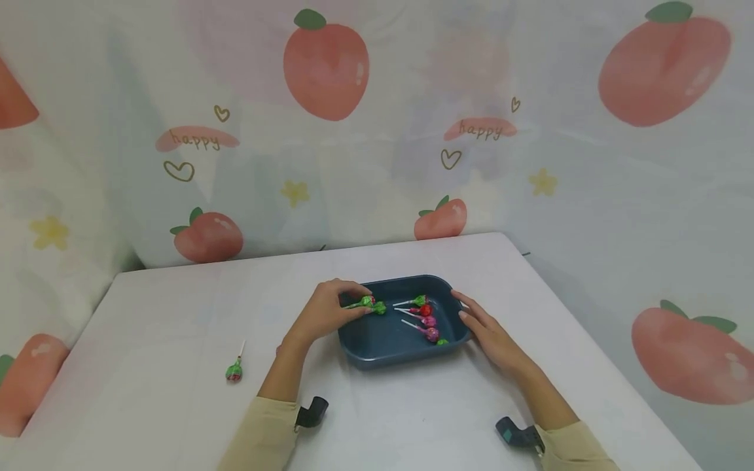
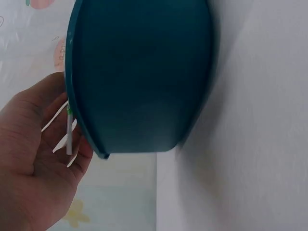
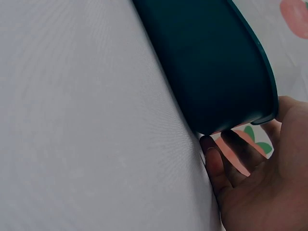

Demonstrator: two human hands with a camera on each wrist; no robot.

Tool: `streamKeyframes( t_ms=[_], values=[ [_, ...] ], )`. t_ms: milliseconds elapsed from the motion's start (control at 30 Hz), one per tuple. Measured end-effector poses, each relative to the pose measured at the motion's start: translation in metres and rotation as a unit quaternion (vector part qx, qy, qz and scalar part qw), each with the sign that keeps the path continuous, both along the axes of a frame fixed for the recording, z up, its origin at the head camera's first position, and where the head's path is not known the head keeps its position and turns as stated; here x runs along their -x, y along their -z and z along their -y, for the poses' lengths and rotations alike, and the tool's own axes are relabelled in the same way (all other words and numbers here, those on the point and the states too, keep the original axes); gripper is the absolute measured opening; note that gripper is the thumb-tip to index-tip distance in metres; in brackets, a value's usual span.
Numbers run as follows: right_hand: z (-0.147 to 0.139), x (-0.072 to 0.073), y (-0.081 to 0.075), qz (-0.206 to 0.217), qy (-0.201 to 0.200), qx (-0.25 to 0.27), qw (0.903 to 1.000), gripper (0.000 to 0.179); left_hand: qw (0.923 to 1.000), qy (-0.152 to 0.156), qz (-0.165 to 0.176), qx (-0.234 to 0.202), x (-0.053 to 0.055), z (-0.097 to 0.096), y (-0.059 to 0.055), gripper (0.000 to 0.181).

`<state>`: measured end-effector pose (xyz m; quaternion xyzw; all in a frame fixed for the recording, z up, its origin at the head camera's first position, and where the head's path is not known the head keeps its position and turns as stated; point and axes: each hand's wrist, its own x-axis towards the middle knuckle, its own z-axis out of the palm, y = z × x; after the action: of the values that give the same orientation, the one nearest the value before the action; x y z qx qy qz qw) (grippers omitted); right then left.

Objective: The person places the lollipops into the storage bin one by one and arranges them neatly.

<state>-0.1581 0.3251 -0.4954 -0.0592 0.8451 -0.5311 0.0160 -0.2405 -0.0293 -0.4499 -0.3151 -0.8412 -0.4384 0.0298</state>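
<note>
At the left end of a dark blue tray [image 1: 377, 360], my left hand [image 1: 324, 311] pinches a green-wrapped lollipop [image 1: 368, 301] between thumb and fingers, over the rim. Its white stick [image 2: 70, 137] shows in the left wrist view, with the candy end hidden behind the tray wall. Close beside that candy is another green lollipop [image 1: 379, 307]. My right hand [image 1: 491, 333] holds the tray's right end, thumb at the rim and fingers against the outer wall. Inside, toward the right, lie several lollipops: a green one [image 1: 420, 300], a red one [image 1: 425, 310] and pink ones [image 1: 432, 334].
A single green-wrapped lollipop [image 1: 234, 371] lies on the white table [image 1: 159, 327] left of my left arm. A fruit-patterned cloth [image 1: 377, 170] hangs behind and along the sides. Each wrist carries a black camera mount [image 1: 312, 412].
</note>
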Motion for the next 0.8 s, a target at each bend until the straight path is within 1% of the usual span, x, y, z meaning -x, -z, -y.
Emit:
streamKeyframes(
  t_ms=[133,267,467,567,667,800],
  values=[
    [0.0,-0.001,0.0,0.001,0.006,-0.011,0.9999,0.052,0.9999,0.01,0.008,0.011,0.0,-0.011,0.001,0.028],
    [0.001,-0.003,-0.002,0.001,0.009,-0.013,0.9999,0.052,0.9994,0.017,0.02,0.024,0.002,-0.02,0.005,0.028],
    [0.004,-0.001,-0.001,-0.002,-0.002,-0.002,1.0,0.052,0.9991,0.011,0.009,0.041,0.005,-0.027,0.01,0.026],
    [0.004,0.0,0.0,-0.005,-0.002,-0.007,1.0,0.052,0.9983,0.008,0.015,0.055,0.005,-0.03,0.011,0.022],
    [0.003,0.0,0.0,-0.007,0.002,-0.017,0.9998,0.052,0.9963,-0.005,0.018,0.084,0.004,-0.036,0.011,0.022],
    [0.002,0.0,0.0,-0.004,0.009,-0.022,0.9997,0.052,0.9904,-0.028,0.008,0.135,0.002,-0.043,0.01,0.024]
  ],
)
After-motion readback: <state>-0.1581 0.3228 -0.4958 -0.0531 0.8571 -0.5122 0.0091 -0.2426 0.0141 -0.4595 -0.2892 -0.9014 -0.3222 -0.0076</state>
